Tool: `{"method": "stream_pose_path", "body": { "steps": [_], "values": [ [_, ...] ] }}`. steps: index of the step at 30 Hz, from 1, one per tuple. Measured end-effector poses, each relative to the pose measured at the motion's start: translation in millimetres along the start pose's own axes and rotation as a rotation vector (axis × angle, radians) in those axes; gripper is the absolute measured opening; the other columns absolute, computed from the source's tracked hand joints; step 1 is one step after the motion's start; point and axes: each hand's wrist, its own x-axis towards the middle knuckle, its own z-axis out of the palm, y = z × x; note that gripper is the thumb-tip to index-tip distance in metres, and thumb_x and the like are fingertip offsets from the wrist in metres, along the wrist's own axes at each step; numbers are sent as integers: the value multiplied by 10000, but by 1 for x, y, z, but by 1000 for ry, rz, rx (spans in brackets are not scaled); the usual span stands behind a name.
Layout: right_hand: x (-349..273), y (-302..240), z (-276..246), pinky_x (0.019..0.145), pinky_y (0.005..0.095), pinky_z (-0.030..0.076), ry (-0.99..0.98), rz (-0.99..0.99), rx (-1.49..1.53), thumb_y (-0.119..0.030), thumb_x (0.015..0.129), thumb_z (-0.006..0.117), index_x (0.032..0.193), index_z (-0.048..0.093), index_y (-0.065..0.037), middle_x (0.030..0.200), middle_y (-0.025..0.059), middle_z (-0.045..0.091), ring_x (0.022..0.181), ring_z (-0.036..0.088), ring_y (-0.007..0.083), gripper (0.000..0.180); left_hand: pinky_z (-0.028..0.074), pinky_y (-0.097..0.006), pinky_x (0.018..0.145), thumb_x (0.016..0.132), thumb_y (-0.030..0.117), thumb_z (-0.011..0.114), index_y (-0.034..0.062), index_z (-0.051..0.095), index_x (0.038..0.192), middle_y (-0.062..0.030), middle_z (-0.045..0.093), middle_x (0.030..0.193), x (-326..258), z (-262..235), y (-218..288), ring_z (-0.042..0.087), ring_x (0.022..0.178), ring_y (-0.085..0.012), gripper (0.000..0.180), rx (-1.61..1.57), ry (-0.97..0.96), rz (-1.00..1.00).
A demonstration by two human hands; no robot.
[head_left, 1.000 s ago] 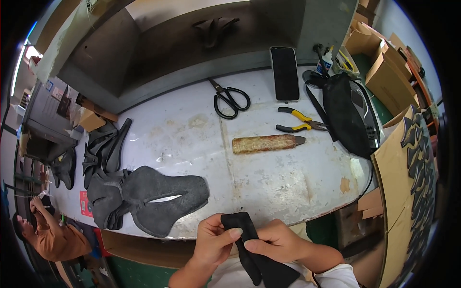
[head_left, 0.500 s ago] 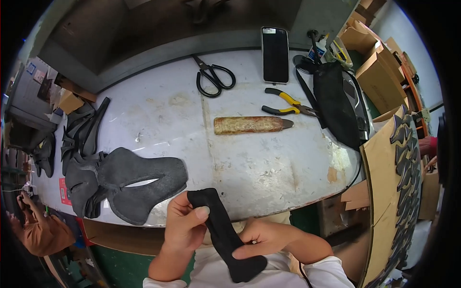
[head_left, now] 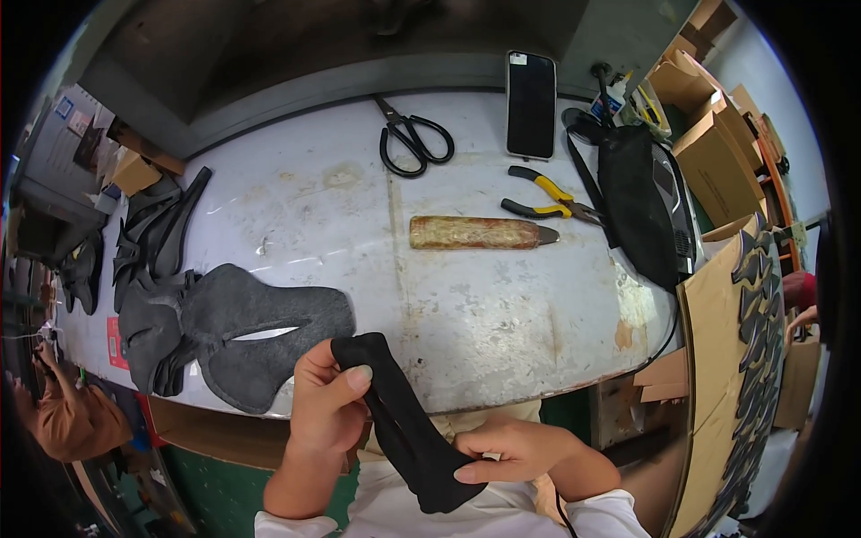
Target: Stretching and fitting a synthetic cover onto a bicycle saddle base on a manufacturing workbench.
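Observation:
Over the table's front edge, both hands hold a black shoe upper piece (head_left: 404, 421), folded into a long band with a slit along it. My left hand (head_left: 330, 394) pinches its upper end, with the thumb on top and the other fingers behind. Close to the lower end, my right hand (head_left: 516, 451) grips the side between thumb and fingers. Left of my left hand lies a stack of dark grey shoe uppers (head_left: 278, 309), the top one spread flat with a slit through it.
On the white table (head_left: 466, 305) lie a tape-wrapped knife (head_left: 475, 233), yellow-and-black pliers (head_left: 552, 199), black scissors (head_left: 417, 143), a phone (head_left: 531, 106) and a black pouch (head_left: 637, 197). A cardboard sheet (head_left: 713, 359) with dark curved pieces stands right. Other people (head_left: 76, 417) show at both sides.
My hands have shifted slightly left and up with the black piece. Its slit now gapes wider. The view has turned a little, and more of another person's arm shows at the right.

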Motion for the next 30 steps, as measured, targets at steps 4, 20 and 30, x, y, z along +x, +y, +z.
{"method": "stream_pose_path", "body": {
  "steps": [4,20,30],
  "values": [
    [5,19,0,517,302,319,-89,-150,153,-271,951,617,737,459,-34,594,21,412,533,375,141,356,577,-342,753,796,11,719,-5,642,1008,-121,699,930,-4,2,2,689,805,-204,226,-158,-103,-101],
    [17,-30,12,650,256,463,646,-206,232,50,814,717,959,678,87,888,129,668,761,603,140,154,391,-282,598,978,158,560,7,537,829,-55,525,751,-18,39,-12,468,673,-116,213,955,-383,580],
    [23,-26,16,815,335,541,430,-151,1121,-12,874,656,1070,646,88,1025,170,691,922,668,210,220,389,-314,540,974,151,556,25,543,765,-75,496,668,-7,47,-21,489,587,-179,245,803,-353,483]
  ]
}}
